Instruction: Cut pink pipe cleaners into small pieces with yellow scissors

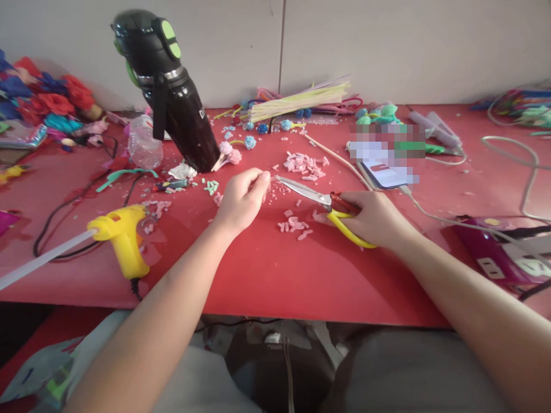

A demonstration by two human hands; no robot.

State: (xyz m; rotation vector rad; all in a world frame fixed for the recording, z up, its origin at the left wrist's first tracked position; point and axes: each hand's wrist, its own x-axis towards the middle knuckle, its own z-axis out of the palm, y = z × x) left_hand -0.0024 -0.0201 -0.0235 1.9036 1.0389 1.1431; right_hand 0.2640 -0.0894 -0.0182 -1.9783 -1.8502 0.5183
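Observation:
My left hand [244, 198] is closed in a pinch on a small pink piece, mostly hidden by the fingertips. My right hand [379, 218] grips scissors [303, 190] with yellow and red handles. Their silvery blades point left, with the tips right by my left fingertips; whether they touch the pink piece I cannot tell. Short pink fuzzy pieces lie in one pile [303, 165] beyond the blades and in a smaller pile [293, 223] on the near side. Fine pink crumbs are scattered under the blade tips.
A black bottle [185, 115] stands behind my left hand, beside a clear plastic cup [145, 143]. At left lies a yellow glue gun [124, 235] with its cord. Pipe cleaners [301, 102] are heaped near the wall. A phone [385, 169] with a cable lies at right.

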